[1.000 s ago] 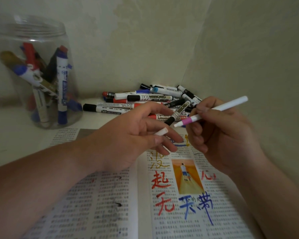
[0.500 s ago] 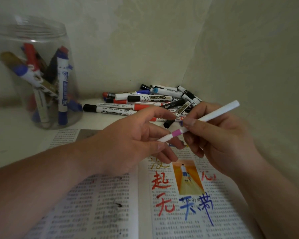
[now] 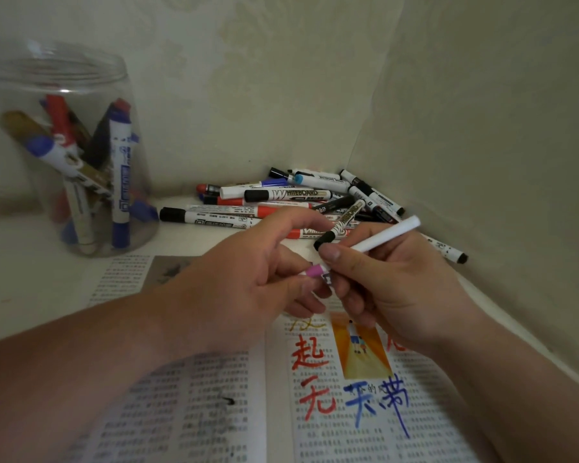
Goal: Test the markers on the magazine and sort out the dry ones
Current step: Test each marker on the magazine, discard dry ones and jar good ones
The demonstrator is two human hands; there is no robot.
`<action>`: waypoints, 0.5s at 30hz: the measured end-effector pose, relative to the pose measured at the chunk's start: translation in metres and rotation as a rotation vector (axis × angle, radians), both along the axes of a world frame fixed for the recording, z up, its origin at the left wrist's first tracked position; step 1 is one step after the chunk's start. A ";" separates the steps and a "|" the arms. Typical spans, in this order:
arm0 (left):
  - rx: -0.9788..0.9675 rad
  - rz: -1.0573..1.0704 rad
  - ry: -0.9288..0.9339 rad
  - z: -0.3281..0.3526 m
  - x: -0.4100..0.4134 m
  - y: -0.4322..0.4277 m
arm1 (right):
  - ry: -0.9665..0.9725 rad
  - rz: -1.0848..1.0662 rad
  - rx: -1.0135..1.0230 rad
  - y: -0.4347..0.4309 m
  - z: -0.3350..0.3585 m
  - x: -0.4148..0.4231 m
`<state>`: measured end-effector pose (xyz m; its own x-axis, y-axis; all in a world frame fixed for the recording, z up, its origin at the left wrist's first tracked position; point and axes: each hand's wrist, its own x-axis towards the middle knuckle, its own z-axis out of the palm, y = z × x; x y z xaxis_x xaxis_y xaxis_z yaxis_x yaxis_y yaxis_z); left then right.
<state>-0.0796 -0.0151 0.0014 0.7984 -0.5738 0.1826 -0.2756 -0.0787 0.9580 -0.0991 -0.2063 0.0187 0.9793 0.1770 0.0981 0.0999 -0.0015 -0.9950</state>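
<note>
A slim white marker [image 3: 383, 237] with a pink band near its front end is gripped by my right hand [image 3: 391, 289], its back end pointing up and right. My left hand [image 3: 248, 279] pinches the small white cap at the pink end, and the two hands touch there. Both hands hover over an open magazine [image 3: 214, 412] that carries red and blue test strokes on its right page. Behind the hands, a pile of whiteboard markers [image 3: 281, 198] lies in the corner.
A clear plastic jar [image 3: 64, 78] with several markers standing in it is at the back left. Walls close in behind and on the right, meeting at the corner behind the pile.
My right hand has brought the marker down and left to my left hand. The cap, held apart from the pink end before, now sits at that end.
</note>
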 end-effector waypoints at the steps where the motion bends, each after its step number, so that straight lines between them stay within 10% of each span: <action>1: 0.017 0.006 0.001 -0.001 0.002 0.001 | 0.002 -0.015 -0.018 0.001 0.000 0.000; 15: 0.173 0.255 -0.146 0.014 0.000 -0.008 | -0.195 -0.353 0.272 0.012 0.007 0.003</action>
